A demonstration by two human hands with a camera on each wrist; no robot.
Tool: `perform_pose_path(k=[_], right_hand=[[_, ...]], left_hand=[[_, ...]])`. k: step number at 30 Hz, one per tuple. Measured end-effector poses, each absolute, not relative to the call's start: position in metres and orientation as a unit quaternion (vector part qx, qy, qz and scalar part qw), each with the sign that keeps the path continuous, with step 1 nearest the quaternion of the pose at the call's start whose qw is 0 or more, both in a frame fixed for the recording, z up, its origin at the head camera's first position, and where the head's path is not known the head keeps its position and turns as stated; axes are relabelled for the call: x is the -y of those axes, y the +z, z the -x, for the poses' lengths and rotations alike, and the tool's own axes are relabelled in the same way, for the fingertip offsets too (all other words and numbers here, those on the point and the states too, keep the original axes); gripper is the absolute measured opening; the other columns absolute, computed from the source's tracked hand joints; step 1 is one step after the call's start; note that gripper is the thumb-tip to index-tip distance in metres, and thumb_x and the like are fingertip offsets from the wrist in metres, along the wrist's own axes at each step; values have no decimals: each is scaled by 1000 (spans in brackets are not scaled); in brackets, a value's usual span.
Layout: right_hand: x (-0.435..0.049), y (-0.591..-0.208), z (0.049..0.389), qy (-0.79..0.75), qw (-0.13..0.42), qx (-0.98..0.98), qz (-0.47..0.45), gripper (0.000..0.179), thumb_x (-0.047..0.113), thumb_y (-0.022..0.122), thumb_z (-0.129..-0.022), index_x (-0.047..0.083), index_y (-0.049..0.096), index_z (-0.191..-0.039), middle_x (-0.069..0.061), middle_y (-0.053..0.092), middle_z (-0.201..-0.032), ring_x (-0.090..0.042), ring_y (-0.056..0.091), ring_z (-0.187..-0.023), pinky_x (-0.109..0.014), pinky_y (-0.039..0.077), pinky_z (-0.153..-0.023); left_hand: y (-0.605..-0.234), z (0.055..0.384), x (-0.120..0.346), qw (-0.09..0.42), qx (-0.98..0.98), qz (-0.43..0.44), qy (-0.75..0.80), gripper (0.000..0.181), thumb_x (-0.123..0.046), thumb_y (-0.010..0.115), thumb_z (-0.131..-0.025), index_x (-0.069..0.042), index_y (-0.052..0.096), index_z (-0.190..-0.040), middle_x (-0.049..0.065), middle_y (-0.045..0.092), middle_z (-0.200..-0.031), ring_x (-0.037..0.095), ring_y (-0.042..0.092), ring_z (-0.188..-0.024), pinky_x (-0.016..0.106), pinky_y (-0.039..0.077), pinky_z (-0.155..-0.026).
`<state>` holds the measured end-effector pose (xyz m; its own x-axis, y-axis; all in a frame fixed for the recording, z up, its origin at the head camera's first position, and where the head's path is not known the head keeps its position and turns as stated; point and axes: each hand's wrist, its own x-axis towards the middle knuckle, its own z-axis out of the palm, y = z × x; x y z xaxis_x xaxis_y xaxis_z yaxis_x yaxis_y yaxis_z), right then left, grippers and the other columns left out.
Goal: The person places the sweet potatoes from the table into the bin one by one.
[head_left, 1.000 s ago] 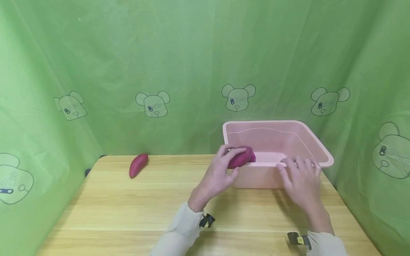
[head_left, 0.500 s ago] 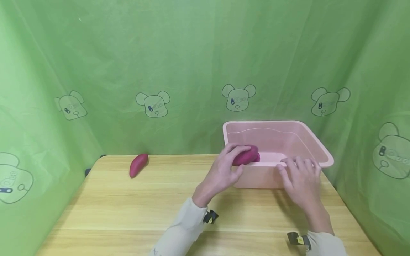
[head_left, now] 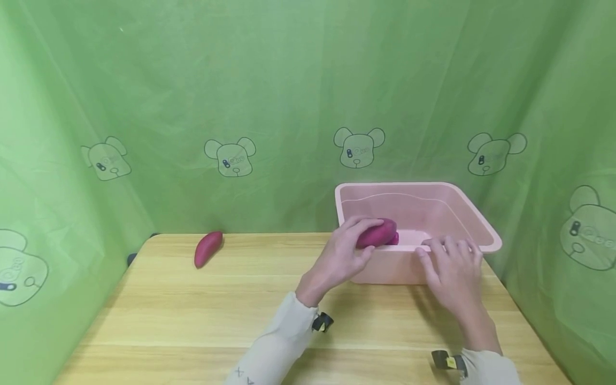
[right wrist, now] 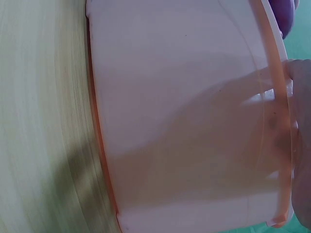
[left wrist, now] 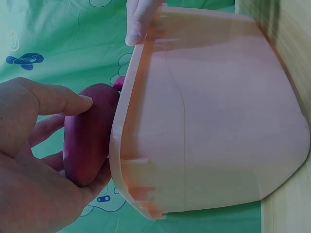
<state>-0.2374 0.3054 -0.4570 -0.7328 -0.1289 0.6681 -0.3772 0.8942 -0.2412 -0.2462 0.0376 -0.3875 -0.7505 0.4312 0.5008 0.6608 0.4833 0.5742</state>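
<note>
A purple-red sweet potato [head_left: 377, 233] is held in my left hand [head_left: 339, 256], over the near left rim of a pink plastic bin [head_left: 385, 267]. In the left wrist view, the thumb lies on one side of the sweet potato [left wrist: 90, 136] and fingers on the other, just outside the rim. A small bright magenta thing [head_left: 395, 239] shows beyond its far end; I cannot tell whether it is part of it. My right hand [head_left: 452, 272] grips the bin's near rim, its fingers over the edge and thumb outside.
Another purple-red sweet potato [head_left: 208, 249] lies at the table's far left. The wooden table [head_left: 192, 321] ends against a green curtain [head_left: 289, 107] with bear-head outlines, which hangs at the back and both sides. The bin stands at the back right.
My left hand has shifted to the right along the bin's near rim, carrying the sweet potato. The right hand and the bin have stayed in place.
</note>
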Motion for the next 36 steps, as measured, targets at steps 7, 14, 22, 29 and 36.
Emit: perform_pose_path(k=[7,14,22,29,36], right_hand=[[-305,-457,237,178,340,913,-138,32,35,52,-105,5,63,-111,-22,57,-108,-47,46,-109,-70,15,-114],[-305,-457,238,177,343,912,-137,33,35,52,-105,4,63,-111,-22,58,-108,-48,46,-107,-71,16,-114],[-305,-457,237,177,341,913,-137,34,36,51,-105,4,63,-111,-22,58,-108,-47,46,-107,-70,16,-114],[-306,-457,237,176,343,912,-141,35,36,51,-105,4,63,-111,-22,58,-107,-47,46,-105,-70,17,-113],[-305,-456,236,175,342,912,-141,35,37,51,-105,4,63,-111,-20,57,-104,-46,46,-104,-70,18,-113]], left_hand=[[-384,250,-46,123,859,322,-378,58,-4,73,-91,-19,57,-145,3,55,-144,20,59,-124,27,51,-101],[-382,253,-55,108,867,323,-364,59,-6,74,-91,-20,57,-146,4,56,-143,19,61,-121,25,51,-100],[-381,256,-62,105,874,323,-349,57,-8,73,-93,-22,57,-146,3,57,-140,16,61,-119,24,51,-100],[-379,258,-70,96,880,325,-332,59,-11,73,-93,-24,55,-148,2,58,-138,14,61,-115,23,52,-95],[-379,261,-69,94,878,326,-339,59,-9,72,-92,-22,55,-147,1,59,-138,14,59,-117,22,50,-97]])
